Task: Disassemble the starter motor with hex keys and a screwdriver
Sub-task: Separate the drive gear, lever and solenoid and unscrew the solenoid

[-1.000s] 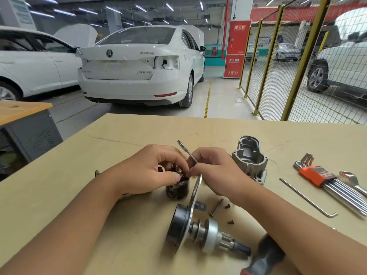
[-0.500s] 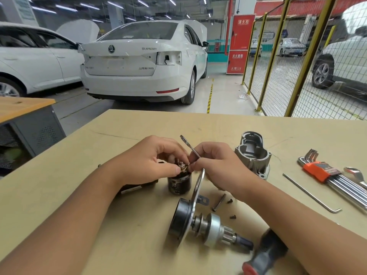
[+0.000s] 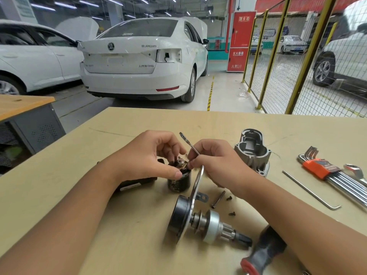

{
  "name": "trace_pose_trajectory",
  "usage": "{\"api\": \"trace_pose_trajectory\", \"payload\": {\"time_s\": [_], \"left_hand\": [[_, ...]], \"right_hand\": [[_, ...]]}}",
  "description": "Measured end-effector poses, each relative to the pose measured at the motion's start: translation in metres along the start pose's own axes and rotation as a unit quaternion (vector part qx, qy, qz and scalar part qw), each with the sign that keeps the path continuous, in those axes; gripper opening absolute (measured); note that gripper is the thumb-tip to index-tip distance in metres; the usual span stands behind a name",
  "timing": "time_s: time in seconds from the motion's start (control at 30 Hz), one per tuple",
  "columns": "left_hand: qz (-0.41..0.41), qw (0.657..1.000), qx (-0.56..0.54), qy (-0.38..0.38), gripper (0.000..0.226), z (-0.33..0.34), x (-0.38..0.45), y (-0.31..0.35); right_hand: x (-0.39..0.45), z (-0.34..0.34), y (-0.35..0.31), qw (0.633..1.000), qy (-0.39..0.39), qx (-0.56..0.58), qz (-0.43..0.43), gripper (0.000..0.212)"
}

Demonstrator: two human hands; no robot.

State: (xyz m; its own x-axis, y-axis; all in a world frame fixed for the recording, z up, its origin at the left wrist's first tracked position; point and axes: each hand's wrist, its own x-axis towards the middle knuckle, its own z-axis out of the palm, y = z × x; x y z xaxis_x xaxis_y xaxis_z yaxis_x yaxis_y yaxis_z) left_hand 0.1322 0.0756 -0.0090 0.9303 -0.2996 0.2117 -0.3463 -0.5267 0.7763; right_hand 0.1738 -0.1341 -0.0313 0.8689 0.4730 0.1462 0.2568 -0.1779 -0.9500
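A black solenoid cylinder (image 3: 179, 182) stands upright at the middle of the table, with terminal nuts on top. My left hand (image 3: 148, 155) grips its top from the left, fingertips pinching at a terminal. My right hand (image 3: 217, 161) holds a thin flat metal strap (image 3: 188, 142) that rises from the solenoid's top and tilts away to the left. In front lies the drive assembly (image 3: 198, 221): a black round housing, a steel plate, a pinion and a shaft. The grey aluminium nose housing (image 3: 252, 150) stands to the right.
A loose hex key (image 3: 311, 190), an orange-clipped hex key set (image 3: 333, 173) and a wrench (image 3: 355, 171) lie at the right. A long bolt (image 3: 217, 199) and small screws (image 3: 231, 213) rest under my right wrist. A black-and-red screwdriver handle (image 3: 262, 253) lies at the near edge.
Both hands stay on the solenoid; my left fingers have shifted on its top terminal. The camera has tilted slightly, so everything sits a little higher in the view.
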Motion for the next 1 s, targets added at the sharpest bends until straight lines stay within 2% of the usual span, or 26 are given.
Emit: {"api": "trace_pose_trajectory", "payload": {"time_s": [0.1, 0.23, 0.4, 0.6, 0.8, 0.9, 1.0], "left_hand": [[-0.007, 1.0, 0.015, -0.012, 0.043, 0.0002, -0.0011, -0.0005], [0.007, 1.0, 0.015, 0.008, 0.027, 0.0016, 0.0006, -0.0013], [0.004, 1.0, 0.012, -0.014, 0.041, 0.0008, -0.0005, -0.0025], [0.032, 0.999, 0.008, 0.014, 0.018, 0.0027, 0.0008, -0.0056], [0.042, 0.999, 0.011, -0.001, 0.03, 0.0053, 0.001, -0.0048], [0.047, 0.999, 0.02, 0.017, 0.016, 0.0059, 0.0011, -0.0039], [0.024, 0.999, 0.014, 0.046, 0.024, 0.0062, 0.0009, -0.0035]], "right_hand": [[0.0003, -0.0002, 0.0003, 1.0, -0.002, -0.004, -0.001, 0.007], [0.0011, -0.0008, 0.002, 1.0, -0.004, -0.002, 0.002, 0.008], [0.0023, -0.0013, 0.0033, 1.0, -0.007, -0.005, 0.001, 0.01], [0.0002, 0.0002, 0.0014, 1.0, -0.002, -0.003, -0.004, 0.016], [0.0002, -0.0004, 0.0002, 1.0, 0.002, -0.015, 0.002, 0.016], [-0.0016, -0.0016, -0.0005, 1.0, 0.021, -0.021, -0.008, 0.015], [-0.0028, -0.0022, -0.001, 0.999, 0.031, -0.035, -0.017, 0.018]]}}
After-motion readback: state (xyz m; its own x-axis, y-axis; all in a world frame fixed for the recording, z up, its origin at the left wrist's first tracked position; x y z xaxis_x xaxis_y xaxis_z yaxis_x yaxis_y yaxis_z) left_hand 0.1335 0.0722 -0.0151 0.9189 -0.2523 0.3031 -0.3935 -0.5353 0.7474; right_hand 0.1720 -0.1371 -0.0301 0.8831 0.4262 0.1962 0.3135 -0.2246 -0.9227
